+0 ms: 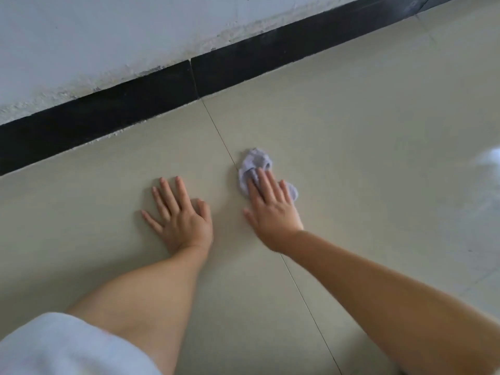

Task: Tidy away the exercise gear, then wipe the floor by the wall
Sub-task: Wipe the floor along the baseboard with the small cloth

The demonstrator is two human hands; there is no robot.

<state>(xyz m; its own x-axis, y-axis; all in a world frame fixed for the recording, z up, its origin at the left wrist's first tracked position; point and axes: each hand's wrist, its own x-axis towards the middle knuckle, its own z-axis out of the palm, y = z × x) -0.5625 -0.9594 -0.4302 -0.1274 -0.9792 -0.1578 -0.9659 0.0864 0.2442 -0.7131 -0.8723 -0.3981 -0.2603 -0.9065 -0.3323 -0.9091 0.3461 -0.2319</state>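
Right hand (272,209), centre of frame, lies flat w/ fingers spread, palm down, pressing a small crumpled pale-lilac cloth (255,165) onto the beige tiled floor (365,136). No pinch: cloth is pinned under the fingers, most of it bunched out beyond the fingertips toward the upper part of the frame, a bit showing to the right of the hand. Left hand (180,216), just left of centre, also flat and spread, palm on bare tile, holding nothing; appears to be propping the person's weight.

Cloth sits just right of a thin grout line (216,131) that runs from the skirting down between the two hands. Its long axis runs roughly in line w/ the right hand's fingers, pointing up-frame toward the black skirting strip (108,112) and the scuffed white wall (94,44) across the upper left. Right hand is the one on the cloth; left is apart from it, across the grout line.

No exercise gear in view, so wiping looks to be the step in hand. Strip of floor between cloth and skirting likely next, a push fwd along the fingers' direction. White fabric (62,347), lower left corner; a blurred white patch (491,159) at right edge can't be identified.
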